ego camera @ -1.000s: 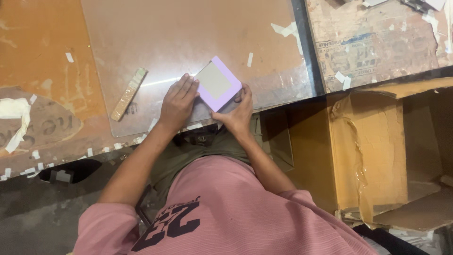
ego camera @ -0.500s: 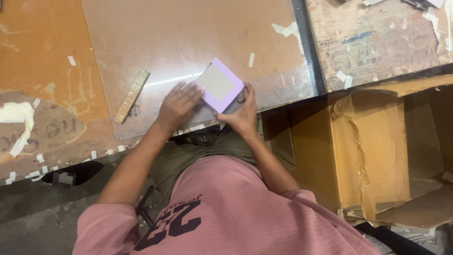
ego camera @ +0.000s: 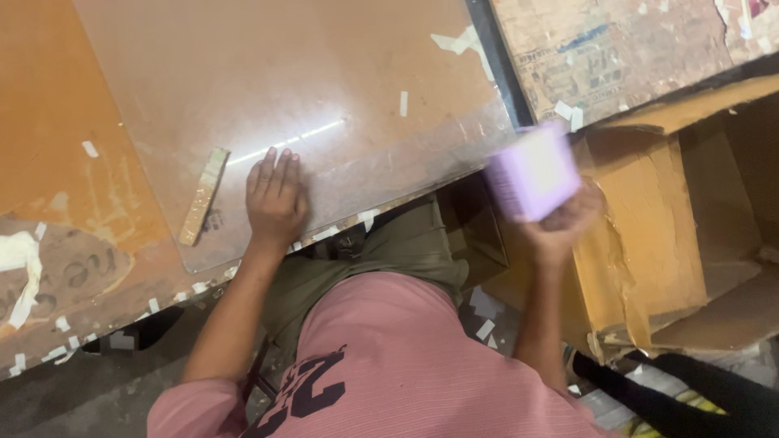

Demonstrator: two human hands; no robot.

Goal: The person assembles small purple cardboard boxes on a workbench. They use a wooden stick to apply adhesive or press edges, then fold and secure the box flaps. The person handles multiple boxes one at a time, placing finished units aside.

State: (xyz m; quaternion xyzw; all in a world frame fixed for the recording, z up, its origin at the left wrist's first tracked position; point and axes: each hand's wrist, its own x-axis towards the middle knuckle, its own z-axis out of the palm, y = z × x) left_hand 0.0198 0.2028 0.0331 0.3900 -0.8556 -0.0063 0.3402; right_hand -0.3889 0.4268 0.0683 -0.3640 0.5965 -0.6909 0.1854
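Observation:
My right hand holds a small lilac box in the air, off the table's right edge and above an open cardboard carton. Both the box and the hand are blurred by motion. My left hand lies flat, fingers together, on a clear sheet that covers the brown table top. A flat wooden stick lies on the sheet just left of that hand.
Bits of white tape are stuck over the table. A second paper-covered surface lies at the top right behind a dark strip. The carton's flaps stand to my right. A black strap lies at the lower right.
Both hands were on the lilac box on the sheet. My right hand has since lifted it and swung it right, over the carton. My left hand stayed down and flattened on the sheet.

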